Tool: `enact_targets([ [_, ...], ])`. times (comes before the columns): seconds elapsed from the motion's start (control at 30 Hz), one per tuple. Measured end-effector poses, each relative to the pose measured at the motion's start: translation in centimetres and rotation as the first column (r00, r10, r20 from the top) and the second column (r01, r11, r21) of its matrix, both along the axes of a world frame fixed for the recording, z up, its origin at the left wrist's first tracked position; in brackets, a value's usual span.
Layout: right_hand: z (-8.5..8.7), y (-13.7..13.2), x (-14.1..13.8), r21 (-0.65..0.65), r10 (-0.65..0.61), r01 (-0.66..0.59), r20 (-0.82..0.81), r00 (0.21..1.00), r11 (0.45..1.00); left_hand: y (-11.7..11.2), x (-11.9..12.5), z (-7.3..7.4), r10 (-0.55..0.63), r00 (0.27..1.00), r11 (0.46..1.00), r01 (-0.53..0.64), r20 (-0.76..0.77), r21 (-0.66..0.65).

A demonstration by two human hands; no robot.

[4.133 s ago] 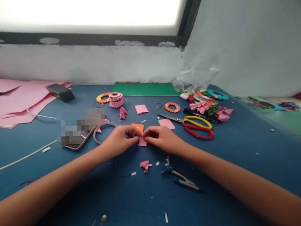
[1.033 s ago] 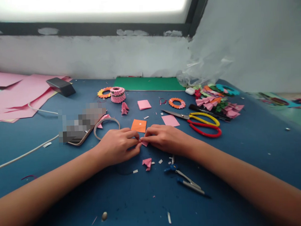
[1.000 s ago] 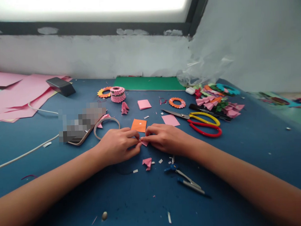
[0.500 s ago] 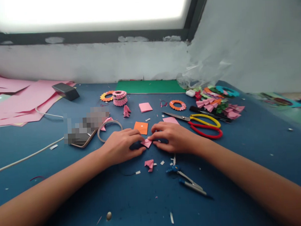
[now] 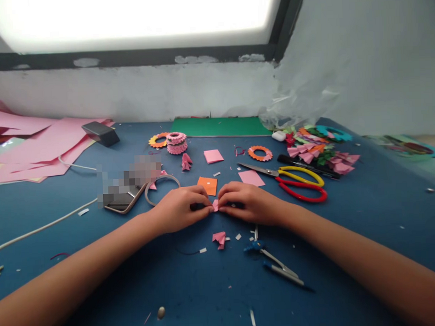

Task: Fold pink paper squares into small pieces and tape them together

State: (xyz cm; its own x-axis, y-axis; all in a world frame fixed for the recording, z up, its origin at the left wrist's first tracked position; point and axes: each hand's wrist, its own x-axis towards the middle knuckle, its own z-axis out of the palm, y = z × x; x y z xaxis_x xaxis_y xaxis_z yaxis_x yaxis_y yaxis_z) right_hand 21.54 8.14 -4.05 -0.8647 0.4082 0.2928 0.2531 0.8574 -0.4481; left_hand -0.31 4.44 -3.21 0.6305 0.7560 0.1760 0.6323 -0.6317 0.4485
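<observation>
Between the facing fingertips, at the centre of the clock, was a small pink paper piece (image 5: 215,205), its visible sliver running from 12 toward 6 o'clock; with its sides covered, I could not tell its full long axis or which end was the tip. What showed was plain pink, its creases too small to read. From 9 o'clock the left hand (image 5: 181,209) pinched it, and from 3 the right hand (image 5: 252,203) did likewise, thumbs and forefingers drawn in narrow on the paper. Just beyond, between 11 and 12, an orange square (image 5: 207,186) lay flat; near at 6 rested a folded pink shape (image 5: 219,239). Beneath everything spread a blue table (image 5: 193,287) dotted with pale scraps. Compasses (image 5: 256,247) lay at 4, scissors (image 5: 275,173) between 2 and 3, a colourful heap of folded paper (image 5: 311,150) at 2, large pink sheets (image 5: 49,142) at 10. Farther off at 12, a green board (image 5: 219,127) lay near the pale wall (image 5: 129,92), below a bright, dark-framed window (image 5: 134,18).
</observation>
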Motion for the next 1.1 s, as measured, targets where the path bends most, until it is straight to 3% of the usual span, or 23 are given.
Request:
enact_targets([
  [0.23,0.0,0.2,-0.8,-0.124,-0.103,0.098,-0.034,0.994,0.987,1.1,-0.1,-0.1,0.037,0.998,0.991,-0.031,0.043,-0.129],
  [0.53,-0.9,0.1,-1.2,-0.099,-0.154,0.146,-0.083,0.985,0.984,1.5,-0.3,-0.4,0.014,0.997,0.982,0.002,0.079,-0.188],
  [0.77,-1.1,0.0,-1.4,-0.05,-0.182,0.178,-0.089,0.979,0.983,1.3,-0.6,-0.4,-0.043,0.997,0.992,0.05,0.064,-0.117],
  [1.1,-1.0,-0.4,-1.4,0.034,-0.188,0.19,-0.056,0.981,0.981,0.6,-0.8,-1.1,-0.112,0.994,0.989,0.109,0.018,0.103],
])
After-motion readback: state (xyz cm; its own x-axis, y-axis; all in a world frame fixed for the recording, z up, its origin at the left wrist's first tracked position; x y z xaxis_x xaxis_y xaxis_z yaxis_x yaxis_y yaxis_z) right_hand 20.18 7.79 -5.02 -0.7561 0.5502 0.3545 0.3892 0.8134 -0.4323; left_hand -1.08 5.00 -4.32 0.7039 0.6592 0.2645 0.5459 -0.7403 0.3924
